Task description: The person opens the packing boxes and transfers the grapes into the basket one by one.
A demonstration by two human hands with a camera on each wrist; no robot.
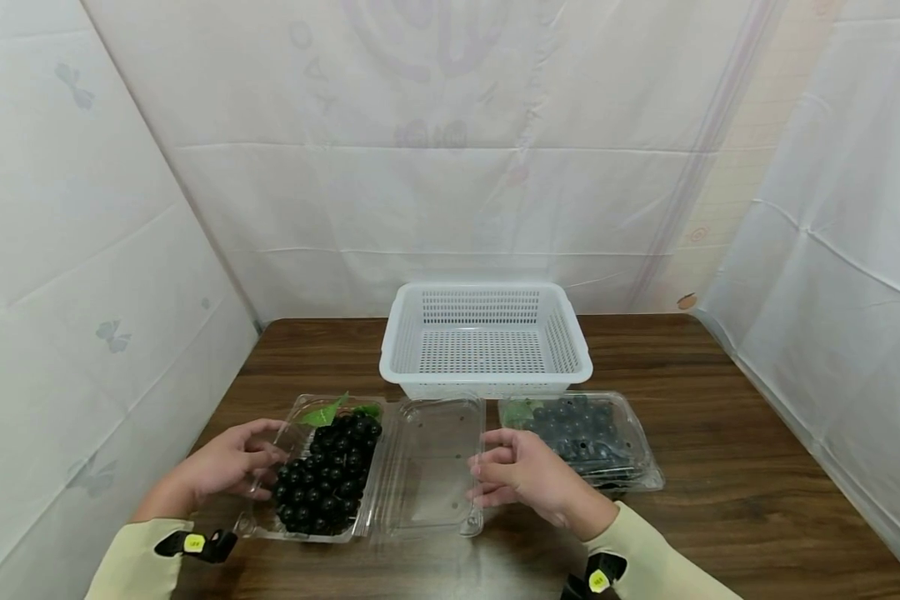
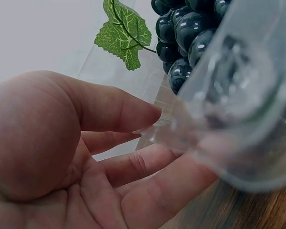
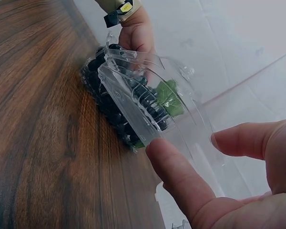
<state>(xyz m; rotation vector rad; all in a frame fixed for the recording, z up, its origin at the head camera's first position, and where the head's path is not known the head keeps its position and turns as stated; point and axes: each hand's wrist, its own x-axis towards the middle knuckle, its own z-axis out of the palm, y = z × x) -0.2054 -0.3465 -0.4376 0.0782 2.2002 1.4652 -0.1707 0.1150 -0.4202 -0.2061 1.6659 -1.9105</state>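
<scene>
A clear plastic clamshell box [image 1: 288, 521] lies open on the table, a bunch of dark grapes [image 1: 322, 479] with green leaves [image 1: 318, 414] in its left half. At its left edge, my left hand [image 1: 232, 461] pinches the plastic rim between thumb and fingers; the leaf [image 2: 125, 36] shows close by in the left wrist view. My right hand [image 1: 525, 479] holds the right edge of the raised clear lid [image 1: 431, 467], its thumb and index finger on either side of the plastic in the right wrist view.
A second clear box [image 1: 645, 475] with dark grapes [image 1: 581, 429] inside stands closed to the right, just beyond my right hand. Behind both boxes is a white perforated basket [image 1: 487, 379]. White sheets [image 1: 450, 167] hang around the brown wooden table [image 1: 757, 500].
</scene>
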